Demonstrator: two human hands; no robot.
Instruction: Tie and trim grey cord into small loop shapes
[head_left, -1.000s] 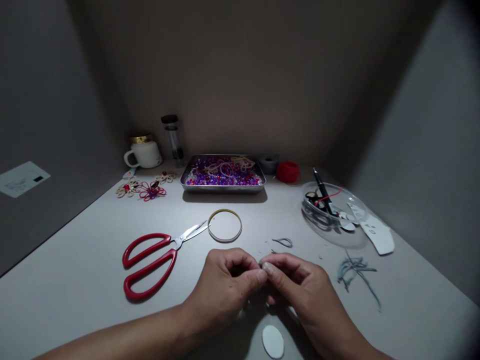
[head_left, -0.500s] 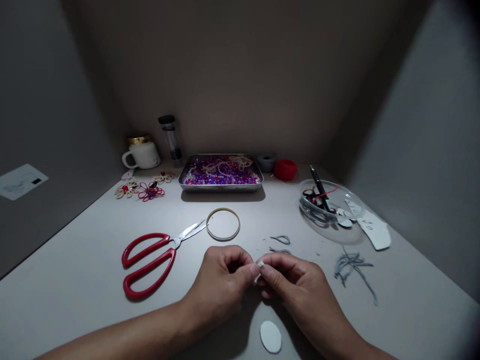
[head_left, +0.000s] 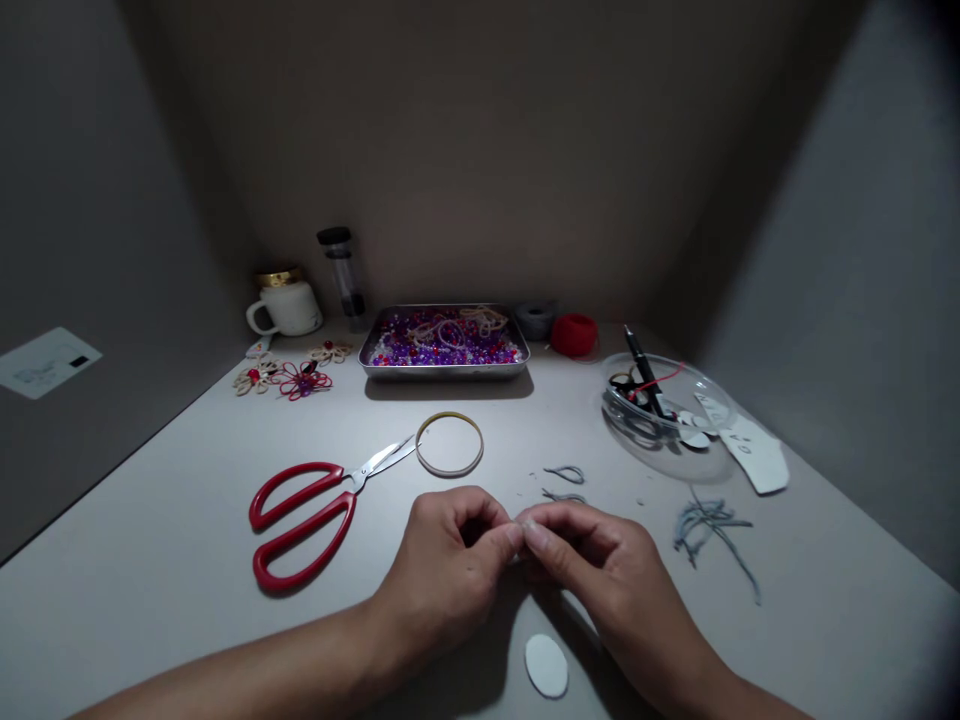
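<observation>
My left hand (head_left: 461,555) and my right hand (head_left: 596,565) meet in front of me with thumbs and forefingers pinched together, fingertips touching. Between the tips sits a small whitish piece (head_left: 528,522), mostly covered by the fingers, so its kind is unclear. Below my right hand a white oval disc (head_left: 547,666) lies flat on the table. Just beyond the fingers are two short loops of grey cord (head_left: 565,474). Left of my left hand, red-handled scissors (head_left: 356,480) lie with blades slightly apart, their tips at a thin gold-coloured hoop (head_left: 450,473).
A metal tray (head_left: 444,374) of purple, red and white beads stands at the back, beside grey and red thread balls (head_left: 574,335). A clear bowl (head_left: 720,400) with a pen and a bundle of grey cords (head_left: 709,525) are right. Beaded flowers (head_left: 304,381) and a mug (head_left: 291,309) are left.
The white piece between my fingertips shows less now, as the fingers have closed over it. The view has shifted slightly; both hands stay in about the same place.
</observation>
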